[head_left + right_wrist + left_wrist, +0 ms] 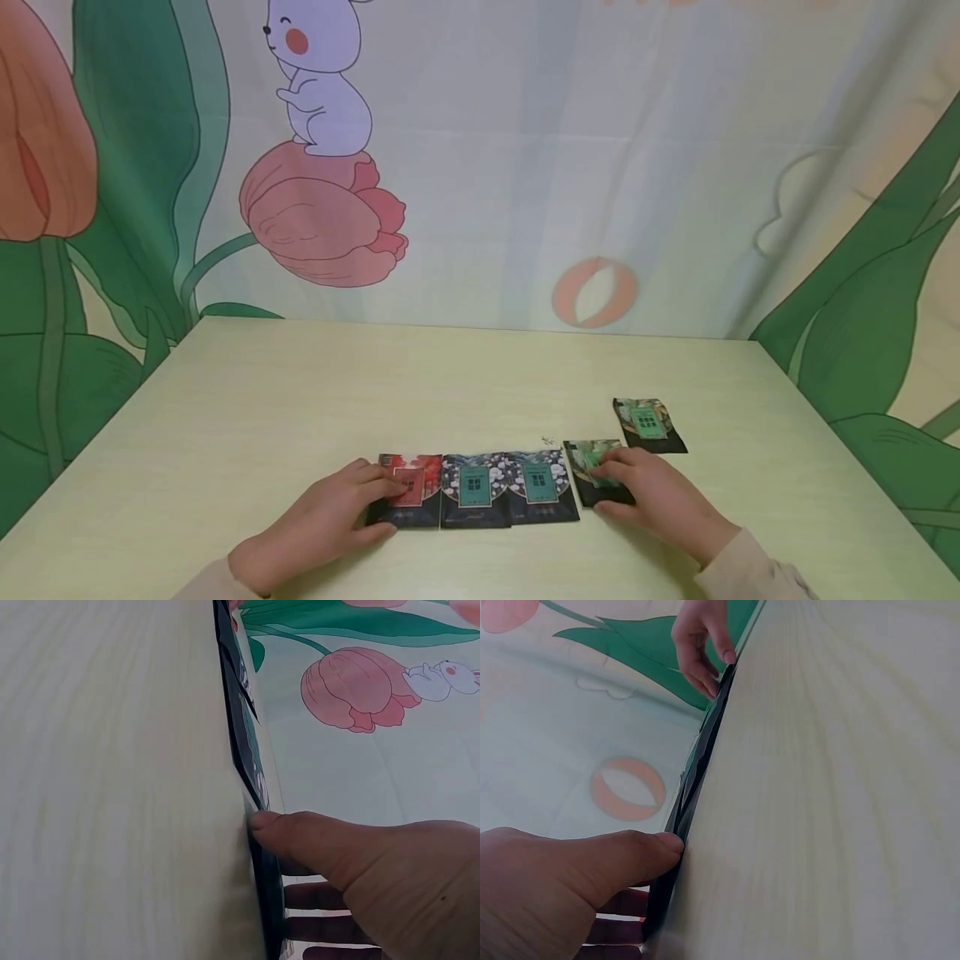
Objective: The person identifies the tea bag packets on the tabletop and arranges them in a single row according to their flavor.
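My left hand [330, 517] rests on the red-and-black tea sachet [423, 471] at the row's left end, its thumb at the near edge. Two dark blue floral sachets lie to its right: one [474, 492] beside the red one, the other [542, 487] slightly tilted. My right hand [667, 500] pinches a green-and-black sachet [581, 475] at the row's right end, fingers on its face and thumb at its near edge. In the right wrist view the thumb touches the dark edge of this sachet [268, 900]. The fingers partly cover both end sachets.
Another green-and-black sachet [648, 425] lies farther back on the right, apart from the row. All rest on a pale wooden table [337, 375]. A curtain [465, 208] printed with tulips and a rabbit hangs behind the table's far edge.
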Demonstrator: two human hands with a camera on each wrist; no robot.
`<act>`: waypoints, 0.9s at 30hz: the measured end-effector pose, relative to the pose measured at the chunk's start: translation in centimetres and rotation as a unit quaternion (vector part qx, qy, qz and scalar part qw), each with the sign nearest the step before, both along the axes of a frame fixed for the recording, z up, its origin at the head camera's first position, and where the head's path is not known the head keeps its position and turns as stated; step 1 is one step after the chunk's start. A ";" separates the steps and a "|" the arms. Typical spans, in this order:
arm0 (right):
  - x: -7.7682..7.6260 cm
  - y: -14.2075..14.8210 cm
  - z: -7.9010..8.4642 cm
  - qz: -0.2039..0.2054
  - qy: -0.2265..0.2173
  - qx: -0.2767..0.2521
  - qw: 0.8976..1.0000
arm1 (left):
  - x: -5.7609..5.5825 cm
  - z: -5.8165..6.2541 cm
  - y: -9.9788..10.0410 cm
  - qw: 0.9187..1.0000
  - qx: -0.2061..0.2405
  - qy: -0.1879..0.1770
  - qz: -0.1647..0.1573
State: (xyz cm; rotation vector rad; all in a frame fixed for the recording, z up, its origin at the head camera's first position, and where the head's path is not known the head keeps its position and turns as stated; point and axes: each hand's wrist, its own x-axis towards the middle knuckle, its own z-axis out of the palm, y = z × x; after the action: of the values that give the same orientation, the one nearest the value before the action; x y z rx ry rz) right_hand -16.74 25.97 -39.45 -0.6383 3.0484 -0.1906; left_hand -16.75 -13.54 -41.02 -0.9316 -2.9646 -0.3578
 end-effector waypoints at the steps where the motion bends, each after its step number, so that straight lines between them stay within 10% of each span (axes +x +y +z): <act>1: 0.1 0.0 0.0 0.001 0.000 0.001 1.000 | 0.0 0.0 0.0 1.000 0.000 0.000 0.000; 27: 1.1 -0.1 -0.1 0.024 0.016 -0.004 1.000 | 0.0 -0.1 0.0 1.000 -0.001 -0.003 0.004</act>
State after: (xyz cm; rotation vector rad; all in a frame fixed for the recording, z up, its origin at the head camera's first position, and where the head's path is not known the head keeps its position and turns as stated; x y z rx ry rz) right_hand -15.60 25.83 -39.53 -0.7210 3.0610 -0.1940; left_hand -16.76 -13.51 -41.11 -0.9201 -2.9737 -0.3570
